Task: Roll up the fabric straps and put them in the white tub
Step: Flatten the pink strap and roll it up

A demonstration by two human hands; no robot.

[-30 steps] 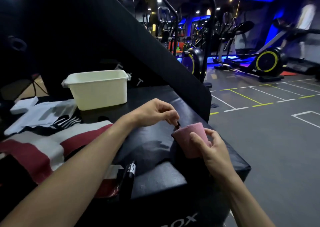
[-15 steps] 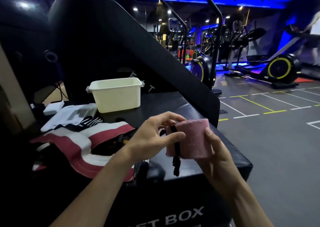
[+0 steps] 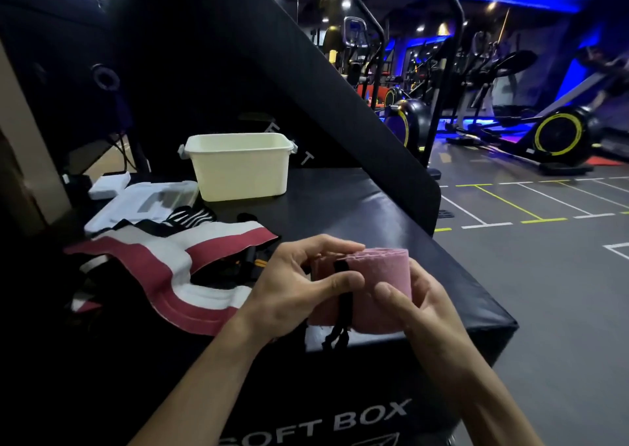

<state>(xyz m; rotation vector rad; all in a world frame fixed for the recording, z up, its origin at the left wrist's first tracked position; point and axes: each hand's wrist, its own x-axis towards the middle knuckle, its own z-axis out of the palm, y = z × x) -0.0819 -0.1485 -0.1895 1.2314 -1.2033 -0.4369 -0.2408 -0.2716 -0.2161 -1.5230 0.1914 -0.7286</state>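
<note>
I am gripping the rolled pink strap between both hands at the near edge of the tabletop, its long axis running roughly nine to three. My left hand is clasping the left end, thumb pressing the black cord that is dangling below; my right hand is cupping the right end, thumb on the front. The white tub is sitting well apart at about eleven o'clock, nearer my left hand, so I judge the carry goes forward and left. Red-and-white straps are lying unrolled at nine o'clock.
</note>
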